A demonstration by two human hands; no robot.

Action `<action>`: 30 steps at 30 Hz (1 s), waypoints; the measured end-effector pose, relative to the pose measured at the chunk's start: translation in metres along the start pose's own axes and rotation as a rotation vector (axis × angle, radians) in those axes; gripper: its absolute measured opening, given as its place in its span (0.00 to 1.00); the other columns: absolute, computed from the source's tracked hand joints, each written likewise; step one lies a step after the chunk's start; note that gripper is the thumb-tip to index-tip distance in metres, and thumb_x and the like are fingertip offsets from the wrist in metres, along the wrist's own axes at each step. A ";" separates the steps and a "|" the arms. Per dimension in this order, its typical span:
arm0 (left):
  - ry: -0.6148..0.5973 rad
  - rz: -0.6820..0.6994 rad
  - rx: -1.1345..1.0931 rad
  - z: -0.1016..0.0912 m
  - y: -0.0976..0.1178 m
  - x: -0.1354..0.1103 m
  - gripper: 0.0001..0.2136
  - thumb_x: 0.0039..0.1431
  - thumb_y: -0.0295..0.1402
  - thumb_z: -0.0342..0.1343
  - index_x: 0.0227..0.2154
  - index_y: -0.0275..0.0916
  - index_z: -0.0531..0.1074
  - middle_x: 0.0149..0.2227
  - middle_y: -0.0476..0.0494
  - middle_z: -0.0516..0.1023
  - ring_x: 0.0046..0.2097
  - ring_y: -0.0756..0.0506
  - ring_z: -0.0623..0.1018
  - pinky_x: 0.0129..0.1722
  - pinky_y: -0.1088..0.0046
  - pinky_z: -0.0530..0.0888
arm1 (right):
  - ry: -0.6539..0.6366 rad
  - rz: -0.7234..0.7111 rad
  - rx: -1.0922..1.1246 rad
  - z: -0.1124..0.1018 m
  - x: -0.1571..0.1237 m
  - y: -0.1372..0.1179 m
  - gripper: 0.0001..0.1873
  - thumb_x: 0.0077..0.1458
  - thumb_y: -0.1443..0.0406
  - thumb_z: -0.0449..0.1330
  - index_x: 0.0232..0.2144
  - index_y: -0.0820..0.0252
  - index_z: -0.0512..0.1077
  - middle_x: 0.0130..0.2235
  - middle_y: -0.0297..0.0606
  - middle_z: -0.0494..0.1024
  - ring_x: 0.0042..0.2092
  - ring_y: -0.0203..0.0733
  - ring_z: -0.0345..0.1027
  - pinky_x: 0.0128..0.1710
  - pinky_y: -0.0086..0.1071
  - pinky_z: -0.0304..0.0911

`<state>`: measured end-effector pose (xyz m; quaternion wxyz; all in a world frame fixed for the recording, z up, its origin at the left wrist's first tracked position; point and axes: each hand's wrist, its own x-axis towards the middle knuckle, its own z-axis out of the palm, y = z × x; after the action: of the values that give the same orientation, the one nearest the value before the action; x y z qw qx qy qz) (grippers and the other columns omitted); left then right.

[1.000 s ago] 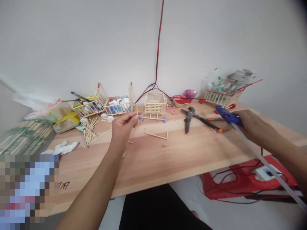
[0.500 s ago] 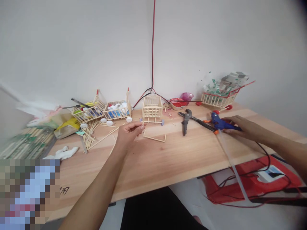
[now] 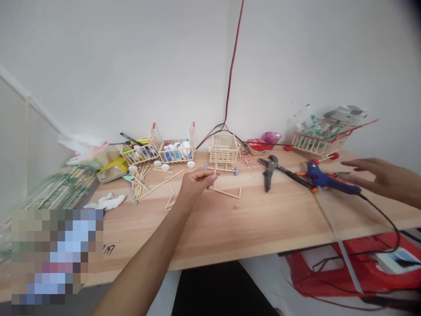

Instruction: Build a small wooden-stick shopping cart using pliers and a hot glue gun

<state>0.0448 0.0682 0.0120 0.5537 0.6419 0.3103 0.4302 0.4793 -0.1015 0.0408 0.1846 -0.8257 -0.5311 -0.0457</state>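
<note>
My left hand (image 3: 194, 185) pinches a short thin wooden stick (image 3: 215, 169) upright between thumb and fingertips. Just beyond it stands a small cart (image 3: 224, 151) built of sticks, with a bluish-wheeled axle at its base. Beside the fingertips, an angular piece made of sticks (image 3: 226, 193) lies on the table. On the right, a blue hot glue gun (image 3: 335, 181) rests with its orange nozzle end to the left and a long clear glue stick (image 3: 342, 243) hanging from it over the edge. My right hand (image 3: 381, 177) is open beside its handle, fingers stretched out, holding nothing.
Dark cutting pliers (image 3: 271, 172) lie right of centre. Two loaded stick carts (image 3: 177, 151) stand left, and a red-trimmed one (image 3: 324, 145) with plastic scraps stands right. Loose sticks (image 3: 141, 184) lie left. A red stool (image 3: 309, 276) carries a power strip below the edge.
My right hand has let go of the glue gun and moved off to its right. My left hand still pinches the stick. The whole view has shifted left.
</note>
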 end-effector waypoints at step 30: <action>0.085 0.080 0.890 -0.002 -0.021 0.008 0.05 0.56 0.29 0.55 0.29 0.37 0.75 0.33 0.43 0.77 0.37 0.45 0.73 0.40 0.68 0.67 | 0.032 -0.221 1.044 0.103 -0.010 -0.262 0.08 0.56 0.60 0.57 0.31 0.59 0.68 0.30 0.36 0.76 0.31 0.37 0.68 0.31 0.30 0.59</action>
<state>0.0480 0.0800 -0.0069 0.1933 0.8108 0.4627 0.3019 0.2282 0.0227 0.0095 0.5732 -0.5622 -0.5640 0.1931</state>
